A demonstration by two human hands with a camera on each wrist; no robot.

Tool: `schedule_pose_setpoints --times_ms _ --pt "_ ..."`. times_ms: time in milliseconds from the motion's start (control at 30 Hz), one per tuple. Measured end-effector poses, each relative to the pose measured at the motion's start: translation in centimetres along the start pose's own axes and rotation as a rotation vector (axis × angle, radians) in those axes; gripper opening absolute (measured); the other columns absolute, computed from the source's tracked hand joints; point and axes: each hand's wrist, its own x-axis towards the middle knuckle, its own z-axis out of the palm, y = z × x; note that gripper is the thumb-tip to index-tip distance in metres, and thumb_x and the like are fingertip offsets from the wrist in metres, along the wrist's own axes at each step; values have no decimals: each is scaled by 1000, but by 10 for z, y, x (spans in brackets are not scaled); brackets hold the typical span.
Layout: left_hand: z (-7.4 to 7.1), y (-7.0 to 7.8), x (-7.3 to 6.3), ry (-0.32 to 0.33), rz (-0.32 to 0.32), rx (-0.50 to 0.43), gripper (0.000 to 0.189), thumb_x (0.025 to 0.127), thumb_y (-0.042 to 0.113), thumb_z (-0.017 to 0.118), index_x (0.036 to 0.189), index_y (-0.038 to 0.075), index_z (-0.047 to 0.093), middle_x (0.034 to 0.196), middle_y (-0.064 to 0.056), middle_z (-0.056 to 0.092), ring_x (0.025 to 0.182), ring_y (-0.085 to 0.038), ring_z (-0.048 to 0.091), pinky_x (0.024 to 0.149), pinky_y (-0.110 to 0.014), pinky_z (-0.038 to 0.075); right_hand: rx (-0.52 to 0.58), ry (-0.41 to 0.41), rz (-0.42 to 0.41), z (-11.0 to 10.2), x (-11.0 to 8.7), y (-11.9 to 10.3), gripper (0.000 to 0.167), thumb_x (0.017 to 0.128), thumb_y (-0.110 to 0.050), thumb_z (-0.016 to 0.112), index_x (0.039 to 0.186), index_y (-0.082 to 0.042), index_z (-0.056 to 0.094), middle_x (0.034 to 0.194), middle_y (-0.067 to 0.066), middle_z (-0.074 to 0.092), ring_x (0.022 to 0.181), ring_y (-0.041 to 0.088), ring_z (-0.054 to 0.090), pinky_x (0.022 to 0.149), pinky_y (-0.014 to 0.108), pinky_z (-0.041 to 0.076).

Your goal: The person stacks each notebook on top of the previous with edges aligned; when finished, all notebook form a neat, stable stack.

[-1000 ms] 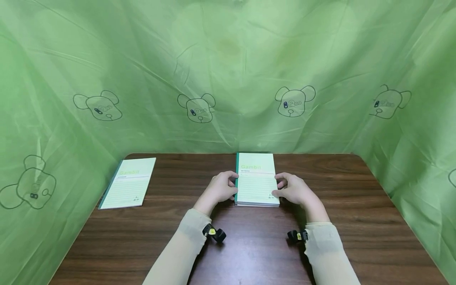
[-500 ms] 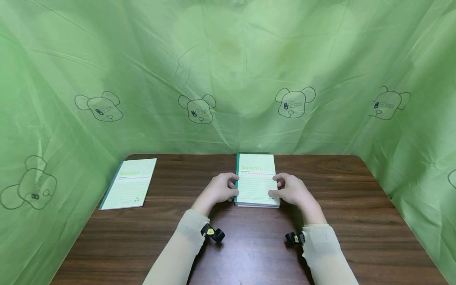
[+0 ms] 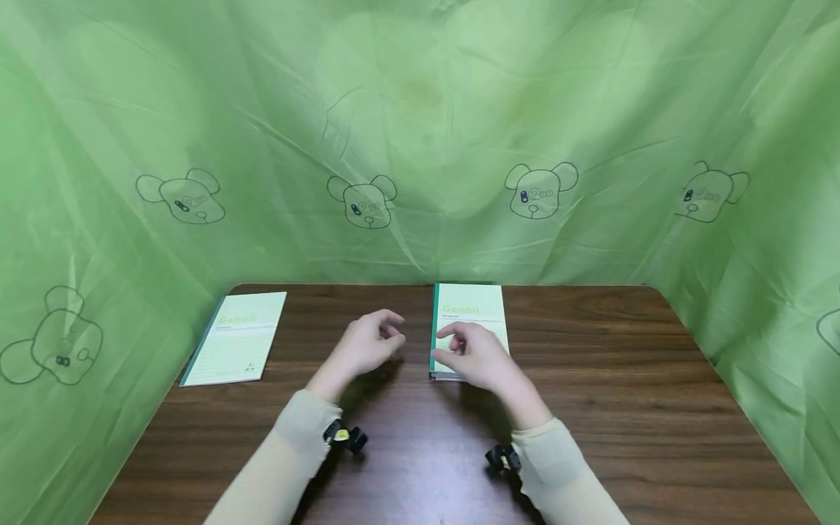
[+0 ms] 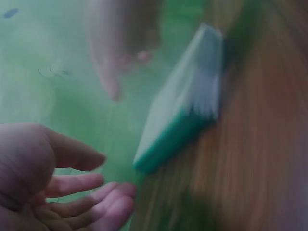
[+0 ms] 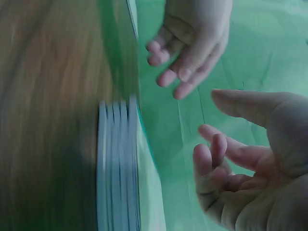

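Note:
A neat stack of notebooks (image 3: 469, 299) with pale green covers and dark green spines lies at the far middle of the table. In the right wrist view the stacked page edges (image 5: 118, 163) show several notebooks lying flush. My right hand (image 3: 475, 354) hovers over the stack's near part with loosely curved fingers and holds nothing, hiding some of the top cover. My left hand (image 3: 364, 343) is apart from the stack, to its left, fingers loosely bent around nothing. A single matching notebook (image 3: 236, 339) lies farther left, slightly turned, near the table's left edge.
The brown wood-grain table (image 3: 623, 408) has rounded far corners. Green fabric (image 3: 433, 146) printed with bear heads hangs behind it and along both sides. Each wrist carries a small black camera, such as the left one (image 3: 345, 436).
Both hands have let go of the stack's sides and moved left. The right hand now passes over the stack; the left is off toward the single notebook. The notebooks stay in place.

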Motion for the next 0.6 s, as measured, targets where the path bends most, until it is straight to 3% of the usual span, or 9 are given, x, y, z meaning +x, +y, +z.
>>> schedule_pose_setpoints --times_ms 167,267,433,600 --pt "-52 -49 -28 152 18 104 40 100 15 72 138 4 67 111 -10 79 93 -24 75 88 -50 60 110 12 -67 42 12 -26 40 98 -29 82 131 -7 72 116 9 75 102 21 71 95 42 58" --pt "-85 -81 -47 205 5 113 45 100 12 72 142 1 62 120 -20 77 97 -32 76 85 -48 61 138 44 -100 64 21 -35 42 99 -29 79 134 -7 70 120 8 74 107 25 72 97 42 58" --pt "-126 -122 -74 276 -35 121 52 103 16 72 150 -1 55 132 -28 72 101 -42 78 75 -27 58 189 100 -97 89 31 -49 44 98 -24 77 138 -8 68 122 8 73 110 27 72 98 43 56" --pt "-147 -151 -93 335 -102 155 57 105 25 72 154 2 53 140 -26 69 107 -42 77 72 -11 49 194 119 -113 113 41 -60 48 96 -23 78 140 -8 66 125 11 71 114 27 69 101 41 55"
